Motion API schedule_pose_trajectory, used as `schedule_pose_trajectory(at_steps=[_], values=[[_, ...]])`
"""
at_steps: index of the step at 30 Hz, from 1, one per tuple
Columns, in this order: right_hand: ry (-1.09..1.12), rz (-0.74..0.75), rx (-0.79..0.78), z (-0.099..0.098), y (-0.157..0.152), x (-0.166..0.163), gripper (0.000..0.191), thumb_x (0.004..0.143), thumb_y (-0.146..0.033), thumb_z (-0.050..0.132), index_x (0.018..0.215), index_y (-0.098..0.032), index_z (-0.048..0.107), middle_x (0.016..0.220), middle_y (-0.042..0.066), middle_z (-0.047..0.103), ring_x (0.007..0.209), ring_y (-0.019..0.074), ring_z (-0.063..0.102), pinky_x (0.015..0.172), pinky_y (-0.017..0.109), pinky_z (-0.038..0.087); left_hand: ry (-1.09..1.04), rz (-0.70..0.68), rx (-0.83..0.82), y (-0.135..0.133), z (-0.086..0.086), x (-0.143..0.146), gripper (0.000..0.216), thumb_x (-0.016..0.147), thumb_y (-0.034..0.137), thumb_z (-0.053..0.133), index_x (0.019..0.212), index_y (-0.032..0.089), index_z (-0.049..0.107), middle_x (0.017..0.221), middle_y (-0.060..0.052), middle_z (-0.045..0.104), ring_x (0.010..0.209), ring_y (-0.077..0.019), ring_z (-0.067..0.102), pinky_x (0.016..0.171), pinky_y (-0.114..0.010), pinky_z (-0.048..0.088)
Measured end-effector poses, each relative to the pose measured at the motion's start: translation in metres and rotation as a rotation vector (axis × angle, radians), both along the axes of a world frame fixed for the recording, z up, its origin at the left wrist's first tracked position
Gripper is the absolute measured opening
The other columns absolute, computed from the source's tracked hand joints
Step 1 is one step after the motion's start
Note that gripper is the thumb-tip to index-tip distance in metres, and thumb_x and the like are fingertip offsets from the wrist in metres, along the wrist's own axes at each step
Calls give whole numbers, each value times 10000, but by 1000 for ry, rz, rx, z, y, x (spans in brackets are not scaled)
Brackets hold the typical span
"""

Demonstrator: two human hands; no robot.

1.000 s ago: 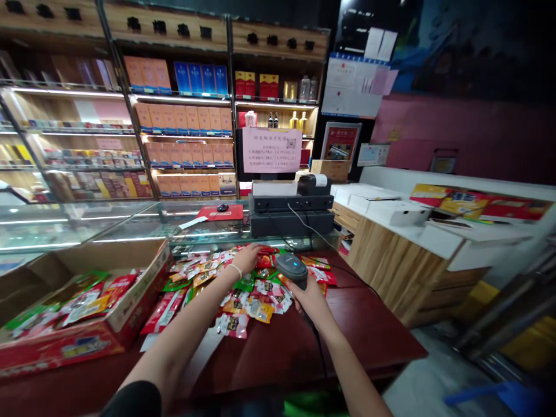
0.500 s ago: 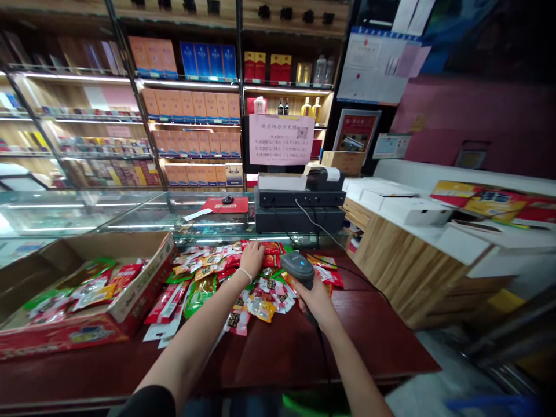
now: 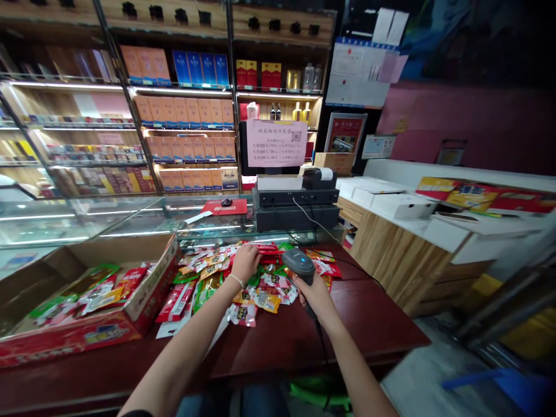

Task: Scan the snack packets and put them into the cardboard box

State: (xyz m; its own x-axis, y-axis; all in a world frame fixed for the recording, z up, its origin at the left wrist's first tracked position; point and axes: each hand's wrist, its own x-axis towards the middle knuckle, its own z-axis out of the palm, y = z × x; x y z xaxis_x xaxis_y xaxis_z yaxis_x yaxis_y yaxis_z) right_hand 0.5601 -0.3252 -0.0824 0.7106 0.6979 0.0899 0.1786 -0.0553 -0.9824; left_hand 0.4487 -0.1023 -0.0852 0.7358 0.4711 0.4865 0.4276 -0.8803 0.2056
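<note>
Head view: glossy, crinkled plastic packets (image 3: 271,284) lie heaped on the smooth dark-red bench (image 3: 360,321), beside an open cardboard box (image 3: 65,347) — the right hand (image 3: 316,296) wraps its fingers round a rounded grey scanner (image 3: 299,262); the left hand (image 3: 246,263) reaches palm-down onto the packets, fingers bent, whether gripping one I cannot tell

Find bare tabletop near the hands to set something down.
Widest: dark red table between the right hand, holding the scanner, and the table's right edge. Smaller: between the forearms, nearer than the packets. Crowded: around the left hand, amid packets, and leftward to the carton.
</note>
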Motion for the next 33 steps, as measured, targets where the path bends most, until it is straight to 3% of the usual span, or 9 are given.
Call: schedule_pose_trajectory(at_steps=[2,7,9,14,19,23,28,30,33], values=[[-3,-14,20,0,1,-9,309,771,-492,652,837,-232,499,409,-77,493,326,137,463,349,240,392,-243,-17,-150,1,-1,-23,199,936,309,494,928,181,647,972,-107,662,981,-244,608,884,-369,467],[-13,9,51,6,17,-39,366,772,-490,660,977,-226,512,449,-80,506,330,143,460,343,252,388,-706,57,-874,15,-15,-81,343,865,485,557,986,172,632,761,-34,674,641,-179,629,613,-301,521],[-31,39,61,9,26,-51,388,767,-490,667,1012,-226,522,471,-77,518,333,147,463,347,261,386,-817,41,-1031,22,-25,-102,407,817,525,603,997,161,634,751,-24,677,581,-157,606,548,-278,509],[-73,130,50,14,50,-83,352,771,-455,665,1015,-226,555,495,-66,533,343,150,468,364,271,381,-885,74,-982,30,-57,-139,480,787,570,630,1007,145,666,755,-20,679,566,-133,575,526,-246,475],[-213,178,20,19,67,-106,358,725,-401,692,1034,-233,627,652,3,673,591,219,648,516,296,488,-860,141,-812,29,-69,-153,389,835,486,605,1002,146,697,888,-57,717,800,-183,650,706,-265,503],[-306,162,-11,21,75,-114,296,714,-394,683,955,-222,675,734,38,706,725,250,679,614,321,506,-811,167,-744,27,-65,-157,310,868,416,559,968,161,703,917,-48,726,861,-191,651,797,-286,490],[-232,172,-57,19,74,-116,296,740,-419,645,941,-202,660,624,21,664,522,213,611,500,306,451,-778,180,-711,20,-57,-155,282,876,393,541,921,162,695,904,-54,728,860,-198,649,817,-300,480],[-248,169,-35,21,74,-114,313,737,-413,653,969,-203,654,627,17,665,539,214,617,508,302,455,-779,183,-697,15,-46,-157,280,877,400,550,930,168,699,906,-60,731,855,-202,656,812,-301,484],[-302,146,-1,26,76,-113,324,722,-402,673,980,-207,651,660,17,680,598,218,638,555,301,472,-784,190,-590,10,-14,-175,278,895,399,548,988,192,710,951,-56,737,879,-202,666,830,-298,485]])
